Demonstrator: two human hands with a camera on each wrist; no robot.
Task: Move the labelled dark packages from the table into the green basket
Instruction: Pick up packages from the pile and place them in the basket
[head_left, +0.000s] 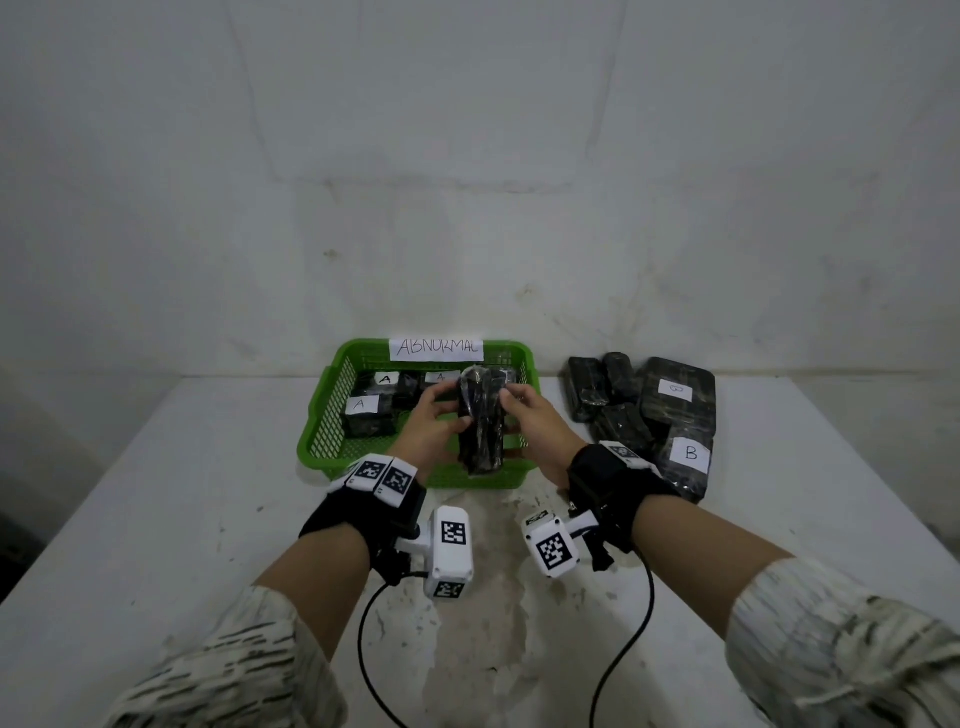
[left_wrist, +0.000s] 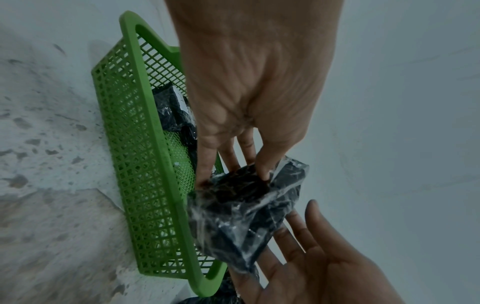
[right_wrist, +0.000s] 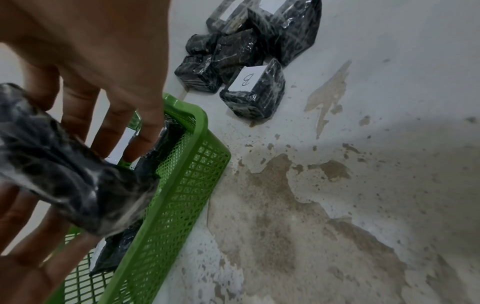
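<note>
Over the green basket (head_left: 322, 415) I hold a dark plastic-wrapped package (head_left: 480, 426) upright between both hands; no label shows on it. My left hand (head_left: 447, 410) grips its left side, and in the left wrist view its fingertips (left_wrist: 265, 174) dig into the package (left_wrist: 246, 216). My right hand (head_left: 519, 400) lies against the right side with straight fingers; the left wrist view shows the right hand (left_wrist: 311, 246) spread flat beside the package. In the right wrist view the package (right_wrist: 64, 174) is blurred, close to the straight fingers (right_wrist: 145, 131).
Inside the basket lie dark packages labelled A (head_left: 366, 415), and a paper sign reading ABNORMAL (head_left: 436, 348) stands on its far rim. A pile of dark packages (head_left: 649, 410), one labelled B (right_wrist: 254, 90), lies on the table to the right. The wall rises close behind.
</note>
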